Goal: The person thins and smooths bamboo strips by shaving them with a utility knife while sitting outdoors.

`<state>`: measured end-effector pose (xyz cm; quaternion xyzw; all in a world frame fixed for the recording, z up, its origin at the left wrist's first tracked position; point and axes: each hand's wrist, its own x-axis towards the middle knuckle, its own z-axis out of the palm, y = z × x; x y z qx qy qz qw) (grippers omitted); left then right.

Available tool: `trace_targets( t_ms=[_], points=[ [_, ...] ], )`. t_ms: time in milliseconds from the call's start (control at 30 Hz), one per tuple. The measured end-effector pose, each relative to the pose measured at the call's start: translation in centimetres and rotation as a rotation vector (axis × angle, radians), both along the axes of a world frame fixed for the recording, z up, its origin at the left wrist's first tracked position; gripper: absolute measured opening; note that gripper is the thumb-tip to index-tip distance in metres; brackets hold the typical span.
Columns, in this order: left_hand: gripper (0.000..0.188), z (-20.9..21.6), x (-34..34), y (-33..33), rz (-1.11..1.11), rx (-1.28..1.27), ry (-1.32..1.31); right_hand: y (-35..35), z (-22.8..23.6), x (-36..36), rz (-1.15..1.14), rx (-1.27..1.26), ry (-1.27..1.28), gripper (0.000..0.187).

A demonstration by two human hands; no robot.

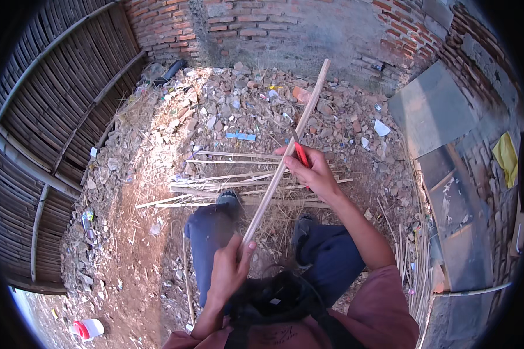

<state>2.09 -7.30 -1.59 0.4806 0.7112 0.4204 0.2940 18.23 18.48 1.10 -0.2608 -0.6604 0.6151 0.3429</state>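
A seated person is holding a long bamboo strip (285,157) slanting up and away across the lap, toward a brick wall (256,29). The left hand (230,267) is gripping the strip's near end, fingers closed around it with the thumb lying along the top. The right hand (314,171) is wrapping its fingers around a red-handled knife (300,152), whose blade is pressing against the strip about halfway up its length. Beyond the person's shoes, a scatter of split bamboo slats (233,186) is lying crosswise on the dirt ground (140,232), just in front of a heap of broken brick rubble (239,99). A woven bamboo fence (58,116) is curving along the left, and a small white-and-red container (87,328) is resting at lower left.
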Motion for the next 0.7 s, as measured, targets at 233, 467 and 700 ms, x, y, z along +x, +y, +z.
trace_targets(
  t_ms=[233, 467, 700],
  points=[
    [0.026, 0.5, -0.3, 1.8, -0.121, 0.098, 0.07, -0.5, 0.5, 0.1, -0.023, -0.088, -0.03, 0.027],
    [0.022, 1.7, -0.1, 5.2, -0.132, 0.09, -0.272, -1.3, 1.0, 0.2, 0.002, -0.028, 0.027, 0.027],
    [0.025, 1.4, -0.5, 5.4, -0.137, 0.089, -0.364, -1.8, 1.1, 0.4, 0.06, -0.008, 0.044, 0.027]
  ],
)
